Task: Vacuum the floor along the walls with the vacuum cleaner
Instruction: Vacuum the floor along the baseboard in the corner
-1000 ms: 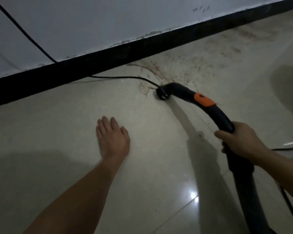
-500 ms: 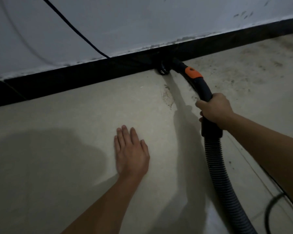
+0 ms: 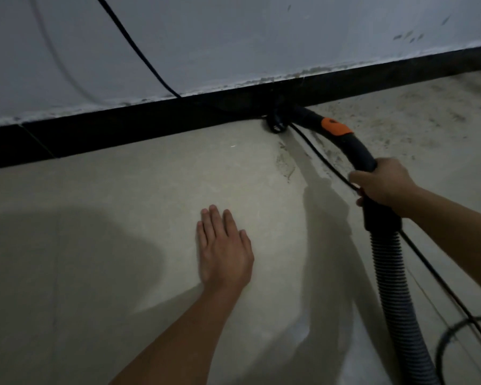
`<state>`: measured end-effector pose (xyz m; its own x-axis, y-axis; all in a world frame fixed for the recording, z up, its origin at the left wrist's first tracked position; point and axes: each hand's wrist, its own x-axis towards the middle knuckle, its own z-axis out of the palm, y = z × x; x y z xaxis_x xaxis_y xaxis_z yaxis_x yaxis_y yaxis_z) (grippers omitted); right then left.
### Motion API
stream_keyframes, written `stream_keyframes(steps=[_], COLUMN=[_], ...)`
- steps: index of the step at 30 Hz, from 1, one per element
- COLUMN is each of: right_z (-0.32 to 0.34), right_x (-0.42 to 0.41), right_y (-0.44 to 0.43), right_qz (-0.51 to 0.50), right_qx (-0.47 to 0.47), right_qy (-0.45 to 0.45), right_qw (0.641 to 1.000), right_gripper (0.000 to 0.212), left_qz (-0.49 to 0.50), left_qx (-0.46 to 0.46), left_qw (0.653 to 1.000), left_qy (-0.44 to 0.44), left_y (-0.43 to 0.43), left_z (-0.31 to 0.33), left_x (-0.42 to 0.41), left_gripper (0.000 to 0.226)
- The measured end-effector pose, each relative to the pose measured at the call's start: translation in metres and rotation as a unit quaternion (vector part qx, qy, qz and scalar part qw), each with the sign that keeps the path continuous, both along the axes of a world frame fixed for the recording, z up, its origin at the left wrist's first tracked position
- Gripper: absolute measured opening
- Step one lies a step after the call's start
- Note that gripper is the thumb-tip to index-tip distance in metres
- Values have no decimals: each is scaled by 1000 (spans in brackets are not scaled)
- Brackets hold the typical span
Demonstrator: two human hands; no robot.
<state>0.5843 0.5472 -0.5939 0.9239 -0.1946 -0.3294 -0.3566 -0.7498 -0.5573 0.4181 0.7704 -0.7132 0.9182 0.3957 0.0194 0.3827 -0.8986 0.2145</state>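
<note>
Vacuum handle (image 3: 356, 151), black with orange band: gripped in my right hand (image 3: 381, 183), fingers wrapped round it. Its mouth (image 3: 277, 123) sits at the black skirting board (image 3: 122, 126). Ribbed hose (image 3: 395, 287) trails back. My left hand (image 3: 224, 251): flat, fingers spread, on the pale floor (image 3: 122, 218), holding nothing.

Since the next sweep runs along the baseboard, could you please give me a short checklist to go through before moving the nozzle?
1. Right hand grip on the vacuum handle: ok, closed around it.
2. Nozzle at the baseboard: ok, at its foot.
3. Black cord clear of the nozzle: not ok, it runs right beside it.
4. Left hand out of the path: ok, flat on the floor, apart from the hose.
5. Dirt remaining to the right: not ok, floor there is speckled.
</note>
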Motion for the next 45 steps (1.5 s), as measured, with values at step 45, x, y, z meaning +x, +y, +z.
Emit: stream_keyframes(steps=[45], right_z=[16], right_x=[-189], right_y=[-139], right_qz=[-90], right_qx=[-46], right_qy=[-19], right_qw=[995], right_gripper=[12], left_qz=[-23], left_qx=[-13], left_qw=[1000], left_qy=[-16], left_y=[-3], left_z=[3], left_x=[-12], left_gripper=[53])
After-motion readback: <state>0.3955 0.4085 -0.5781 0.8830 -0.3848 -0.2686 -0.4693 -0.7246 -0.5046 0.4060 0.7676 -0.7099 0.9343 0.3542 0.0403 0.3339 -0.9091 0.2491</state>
